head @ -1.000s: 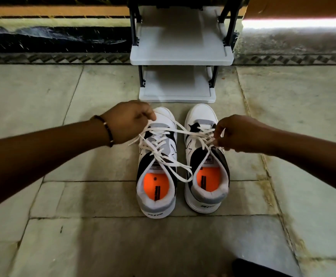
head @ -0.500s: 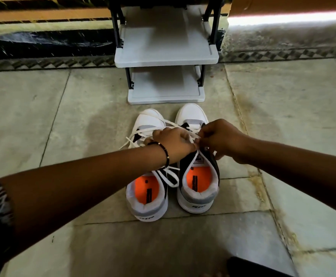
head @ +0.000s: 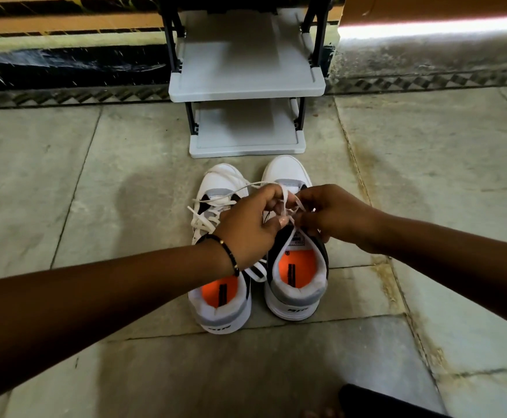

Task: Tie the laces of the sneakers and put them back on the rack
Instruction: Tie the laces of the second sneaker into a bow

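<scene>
The right sneaker stands on the stone floor, heel toward me, orange insole showing, and its white laces are gathered above the tongue between both hands. I see my left hand clamped on a strand of those laces, thumb and fingers pinched, and my right hand closed on the laces from the other side; the two grips meet almost touching over the shoe's throat. Just to the left, side by side with it, the left sneaker sits with its own laces loose and spilling out over its left edge; my left forearm crosses above its opening. A dark beaded bracelet rings my left wrist. Farther off, directly beyond the toes, the grey shoe rack stands against the wall, its two visible shelves bare. A dark shape at the near right edge I cannot identify.
</scene>
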Tool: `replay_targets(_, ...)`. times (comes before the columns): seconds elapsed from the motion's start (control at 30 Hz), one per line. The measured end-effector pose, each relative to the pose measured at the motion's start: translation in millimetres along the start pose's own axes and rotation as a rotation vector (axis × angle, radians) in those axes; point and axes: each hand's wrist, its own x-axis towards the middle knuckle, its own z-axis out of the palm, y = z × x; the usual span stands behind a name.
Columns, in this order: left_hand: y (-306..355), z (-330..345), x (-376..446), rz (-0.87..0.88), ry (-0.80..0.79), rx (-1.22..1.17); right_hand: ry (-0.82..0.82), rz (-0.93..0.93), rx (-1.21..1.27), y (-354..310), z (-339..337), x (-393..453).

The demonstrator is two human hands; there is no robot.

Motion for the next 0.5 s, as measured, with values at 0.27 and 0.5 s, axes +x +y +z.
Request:
replay_targets(0.27, 19, -10, 11, 0.078, -0.08, 0.568, 0.03, -0.106, -0.025, -5, 9, -7)
replay_targets(0.5, 23, -25, 19, -0.205, -0.424, 0.031, 0.153, -0.138, 0.001, -12, -5, -8)
